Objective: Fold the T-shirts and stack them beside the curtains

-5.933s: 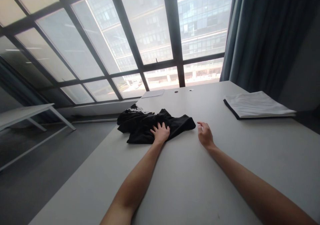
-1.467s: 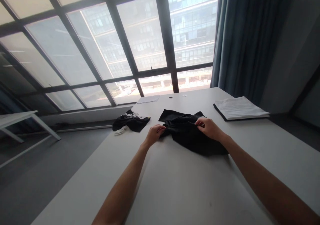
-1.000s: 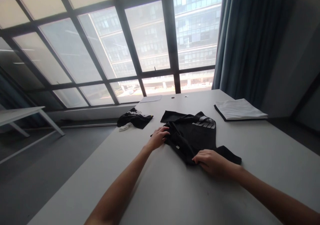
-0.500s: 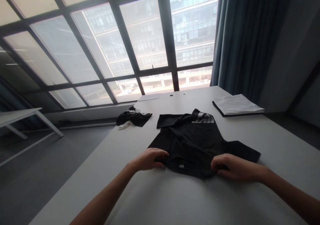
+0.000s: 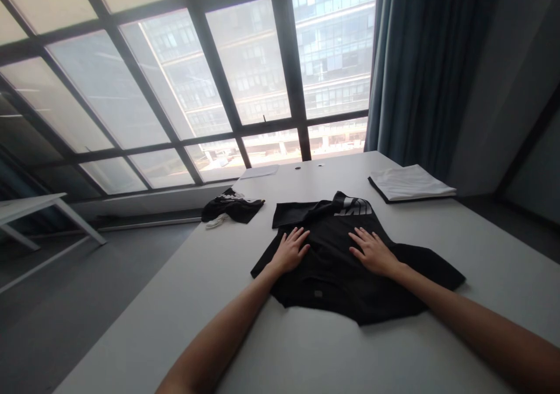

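A black T-shirt (image 5: 328,265) lies spread on the white table, its neck edge with a small label toward me. One sleeve reaches out to the right, and a grey-white print shows at its far end, where the cloth looks turned over. My left hand (image 5: 290,250) rests flat on the left part of the shirt, fingers spread. On the right part, my right hand (image 5: 373,252) also lies palm down with its fingers apart. Both hands hold nothing.
On the white table (image 5: 175,324), a crumpled dark garment with white parts (image 5: 234,205) lies at the left edge. Folded white cloth (image 5: 409,182) over something black sits at the back right. Beyond are windows, a blue curtain (image 5: 406,79) and another table (image 5: 32,207) at left.
Both hands have let go of the shirt's near edge and moved forward onto its middle, fingers now spread. The near part of the shirt lies flatter and wider, reaching closer to me.
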Motion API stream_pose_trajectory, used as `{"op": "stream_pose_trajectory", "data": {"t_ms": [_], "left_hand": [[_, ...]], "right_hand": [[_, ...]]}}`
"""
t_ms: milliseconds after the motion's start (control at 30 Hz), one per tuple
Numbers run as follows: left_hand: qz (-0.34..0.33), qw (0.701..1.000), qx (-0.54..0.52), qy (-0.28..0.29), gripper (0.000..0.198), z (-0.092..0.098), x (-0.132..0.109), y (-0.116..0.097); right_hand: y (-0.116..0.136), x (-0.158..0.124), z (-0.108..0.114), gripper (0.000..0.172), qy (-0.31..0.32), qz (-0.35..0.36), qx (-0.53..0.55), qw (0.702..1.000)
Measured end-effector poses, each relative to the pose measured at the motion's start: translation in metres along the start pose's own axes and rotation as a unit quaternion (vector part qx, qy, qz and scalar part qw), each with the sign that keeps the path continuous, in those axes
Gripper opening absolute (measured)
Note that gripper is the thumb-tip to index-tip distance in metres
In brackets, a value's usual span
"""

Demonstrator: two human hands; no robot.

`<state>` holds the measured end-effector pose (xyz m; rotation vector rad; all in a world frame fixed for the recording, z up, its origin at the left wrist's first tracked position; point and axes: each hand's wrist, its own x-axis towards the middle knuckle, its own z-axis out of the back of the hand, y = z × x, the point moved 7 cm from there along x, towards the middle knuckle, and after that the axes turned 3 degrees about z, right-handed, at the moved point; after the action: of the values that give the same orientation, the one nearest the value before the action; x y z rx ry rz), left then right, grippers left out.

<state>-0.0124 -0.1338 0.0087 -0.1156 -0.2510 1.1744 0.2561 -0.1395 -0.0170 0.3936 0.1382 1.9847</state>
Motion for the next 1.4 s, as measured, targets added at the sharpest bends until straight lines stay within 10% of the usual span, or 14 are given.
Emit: {"op": "stream_pose_trajectory", "data": {"t_ms": [167,333,433,567,933,1133,1400], "left_hand": [[0.016,0.998,0.017,0.053,0.057,-0.009,-0.036,0.001],[-0.005,1.000,-0.026,0.010,0.042,0.027,-0.050,0.000],[-0.019,0.997,-0.020,-0.075,0.040,0.061,-0.026,0.023],[-0.032,0.998,0.048,-0.038,0.062,0.070,0.012,0.073],[-0.056,0.989,-0.133,0.006,0.026,0.066,0.049,0.129],[0.073,0.944,-0.321,-0.031,0.038,0.091,0.091,0.161],[0.237,0.874,-0.348,-0.241,0.032,0.114,0.182,0.189]], "right_hand": [[-0.021,-0.019,0.004,0.061,0.023,0.034,0.001,0.999],[-0.026,-0.007,0.024,0.050,-0.011,0.028,0.048,0.998],[-0.037,0.032,0.049,0.039,-0.078,0.004,0.051,0.996],[-0.065,0.101,0.066,0.032,-0.087,-0.074,0.053,0.992],[-0.106,0.215,0.033,0.029,-0.030,-0.161,0.184,0.969],[-0.126,0.245,0.032,0.022,-0.049,-0.178,0.308,0.933],[-0.196,0.255,0.072,0.032,-0.224,-0.273,0.337,0.873]]}}
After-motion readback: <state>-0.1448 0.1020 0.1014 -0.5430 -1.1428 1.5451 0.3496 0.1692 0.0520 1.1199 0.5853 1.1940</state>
